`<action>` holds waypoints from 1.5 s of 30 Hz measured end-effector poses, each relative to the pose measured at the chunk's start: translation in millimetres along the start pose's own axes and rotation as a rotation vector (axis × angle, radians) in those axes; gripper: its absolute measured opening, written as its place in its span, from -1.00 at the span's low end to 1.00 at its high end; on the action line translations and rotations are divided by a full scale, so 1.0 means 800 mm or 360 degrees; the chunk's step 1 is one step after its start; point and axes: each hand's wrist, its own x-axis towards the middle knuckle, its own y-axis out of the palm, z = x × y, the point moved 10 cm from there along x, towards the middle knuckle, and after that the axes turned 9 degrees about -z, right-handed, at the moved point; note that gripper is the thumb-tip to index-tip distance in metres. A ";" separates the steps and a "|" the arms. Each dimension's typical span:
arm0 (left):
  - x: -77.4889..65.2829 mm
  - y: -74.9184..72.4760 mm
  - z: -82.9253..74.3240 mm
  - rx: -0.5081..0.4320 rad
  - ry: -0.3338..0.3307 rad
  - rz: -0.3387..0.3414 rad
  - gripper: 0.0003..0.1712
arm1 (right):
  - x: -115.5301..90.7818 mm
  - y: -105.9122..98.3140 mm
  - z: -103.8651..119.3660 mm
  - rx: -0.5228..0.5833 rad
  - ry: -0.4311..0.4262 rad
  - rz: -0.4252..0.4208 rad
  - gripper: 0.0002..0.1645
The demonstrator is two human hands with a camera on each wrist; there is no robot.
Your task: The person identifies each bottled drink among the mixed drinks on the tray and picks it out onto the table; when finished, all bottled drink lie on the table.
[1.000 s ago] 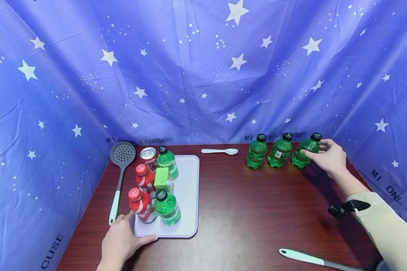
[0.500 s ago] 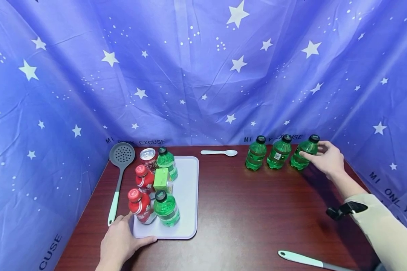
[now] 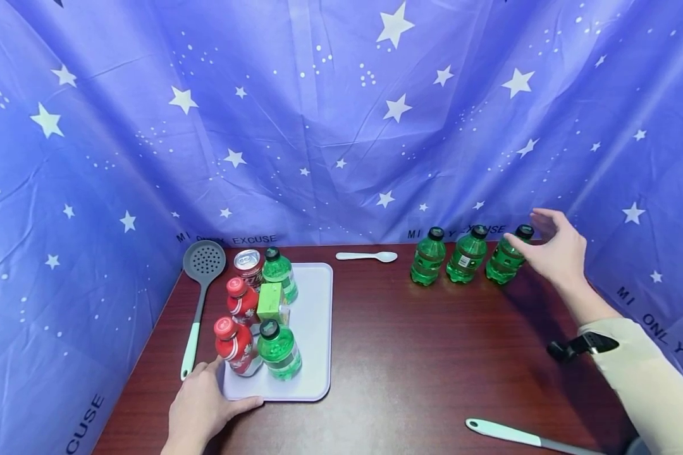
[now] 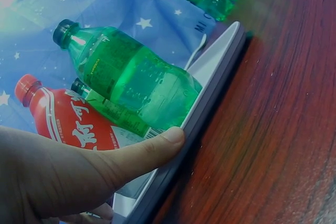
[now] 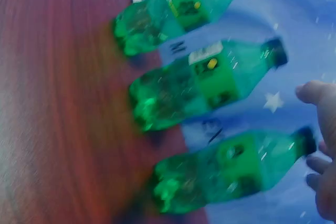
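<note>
My left hand [image 3: 199, 401] holds the near left corner of a pale lilac tray [image 3: 315, 328], the thumb lying along its front rim. On the tray stand two green soda bottles [image 3: 280, 354], red bottles [image 3: 236, 344] and a green carton [image 3: 270, 302]; a drink can [image 3: 248, 262] is at the back left, its base hidden. At the back right, three green soda bottles with black caps stand in a row: left bottle [image 3: 428, 259], middle bottle [image 3: 465, 258] and right bottle [image 3: 502, 260]. My right hand [image 3: 560, 249] is raised beside the right bottle's cap, fingers spread and holding nothing.
A slotted skimmer [image 3: 205, 259] lies left of the tray. A white spoon [image 3: 367, 256] lies at the back edge. A utensil with a mint handle [image 3: 503, 431] is at the front right, its head partly behind the sleeve. Starry curtains [image 3: 313, 126] enclose the table.
My right hand has let go of the right green bottle and lifted up off it. That bottle stays upright in the row. The left hand remains at the tray corner.
</note>
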 end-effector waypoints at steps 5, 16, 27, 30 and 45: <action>0.000 0.000 0.000 -0.0002 -0.0005 0.0007 0.50 | 0.002 -0.014 0.049 0.0181 -0.0132 -0.0142 -0.19; 0.000 0.001 -0.001 0.0007 -0.0008 0.0022 0.49 | -0.017 0.002 0.137 0.0411 -0.0286 0.0027 -0.22; 0.000 -0.001 -0.003 -0.0005 0.0012 -0.0001 0.48 | -0.063 0.035 0.239 0.0781 -0.0480 0.0217 -0.21; 0.000 -0.001 -0.002 -0.0007 0.0016 -0.0005 0.47 | -0.077 0.048 0.264 0.0855 -0.0521 0.0299 -0.22; -0.002 -0.005 -0.005 0.0018 0.0053 -0.0011 0.42 | -0.181 0.124 0.348 0.1277 -0.0508 0.0770 -0.28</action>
